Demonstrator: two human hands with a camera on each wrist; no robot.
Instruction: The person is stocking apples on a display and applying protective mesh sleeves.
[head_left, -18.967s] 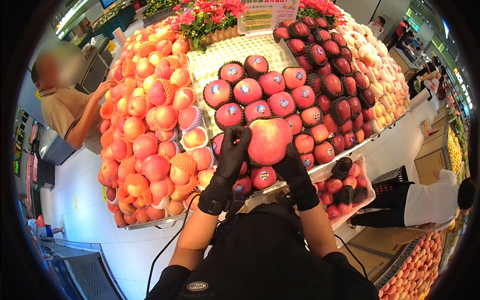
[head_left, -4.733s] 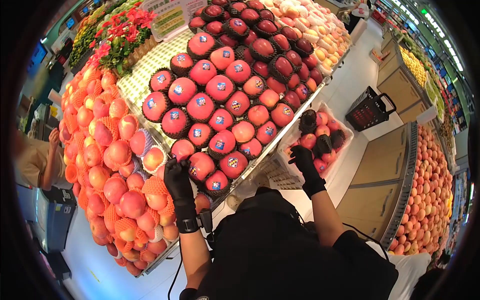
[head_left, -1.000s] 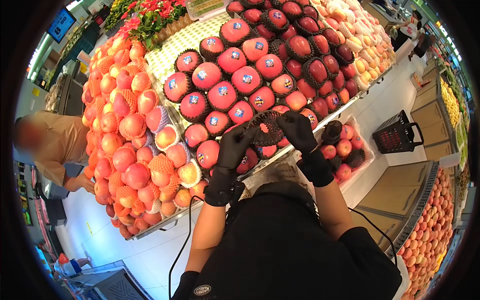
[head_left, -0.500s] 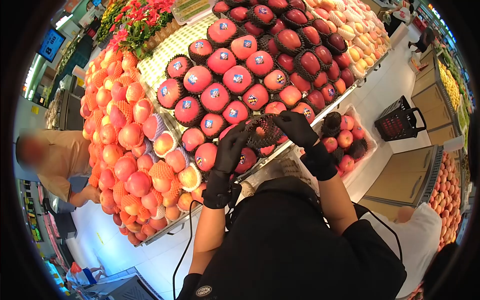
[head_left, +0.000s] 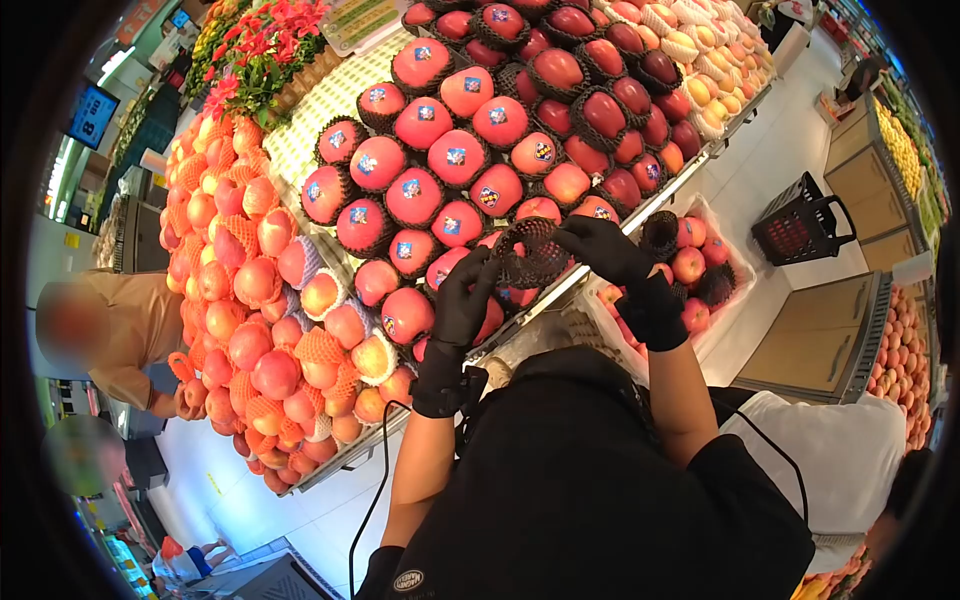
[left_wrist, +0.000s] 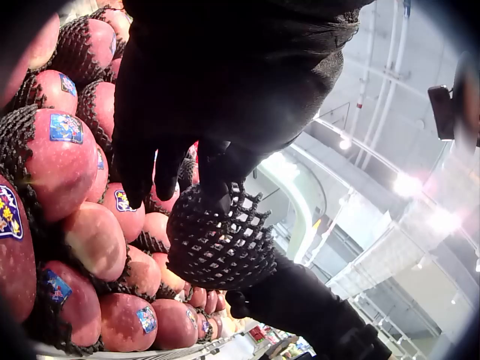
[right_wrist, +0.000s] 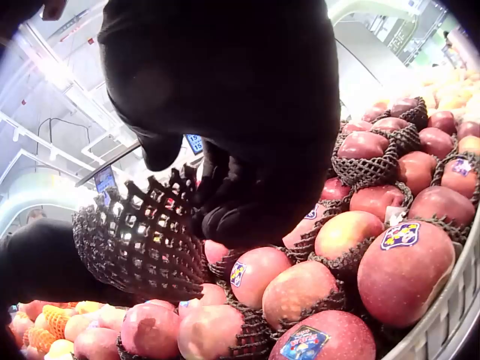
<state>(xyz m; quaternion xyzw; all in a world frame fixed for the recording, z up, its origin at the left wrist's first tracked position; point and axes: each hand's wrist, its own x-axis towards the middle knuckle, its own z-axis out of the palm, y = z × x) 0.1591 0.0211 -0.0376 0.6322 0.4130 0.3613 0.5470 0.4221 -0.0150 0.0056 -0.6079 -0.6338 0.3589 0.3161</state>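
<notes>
Between my two gloved hands hangs a black foam net sleeve (head_left: 530,252), with no apple inside it. My left hand (head_left: 465,295) pinches one side of its rim, and my right hand (head_left: 612,258) pinches the opposite side. The left wrist view shows the net (left_wrist: 221,236) spread into a cup with open mesh. In the right wrist view the thumb and fingers of my right hand (right_wrist: 232,187) grip the net's edge (right_wrist: 142,232). Rows of red apples (head_left: 457,157) with blue stickers, many in black nets, lie just beyond the hands.
Left of these is a heap of apples in orange nets (head_left: 255,340). A crate lined with plastic holds apples and loose black nets (head_left: 715,285) at right. A black basket (head_left: 800,225) stands on the floor. One person (head_left: 130,330) is at left, another in white (head_left: 820,455) at lower right.
A second ago the net was flatter with a reddish spot showing through; now it is opened wider and rounder. The person in white has come into view at lower right.
</notes>
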